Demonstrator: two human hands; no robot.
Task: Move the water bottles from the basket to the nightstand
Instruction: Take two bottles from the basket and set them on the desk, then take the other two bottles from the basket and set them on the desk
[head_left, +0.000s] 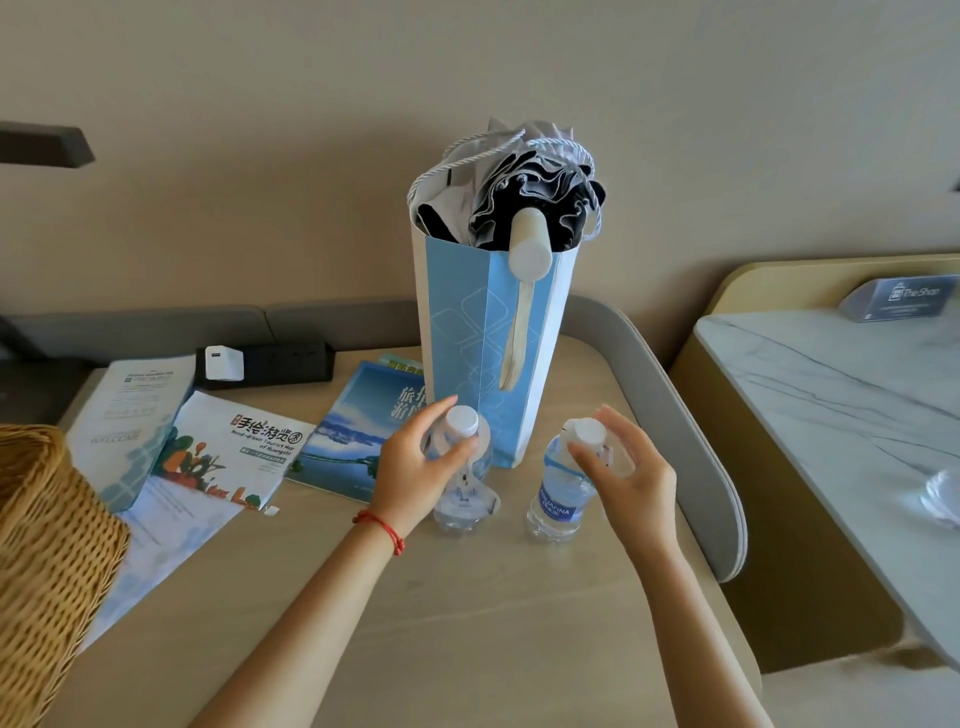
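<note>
Item: two water bottles (558, 491) upright on nightstand (467, 623), just in front of blue gift bag (488, 332), my left hand (415, 462) & right hand (618, 467) gripping each near cap; set flat w/ gap, let go gently, basket (47, 545) far left of bag.

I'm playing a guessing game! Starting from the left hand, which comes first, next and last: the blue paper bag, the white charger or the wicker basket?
1. Blue paper bag, just behind the left hand.
2. White charger, back left on the power strip.
3. Wicker basket, at the far left edge.
</note>
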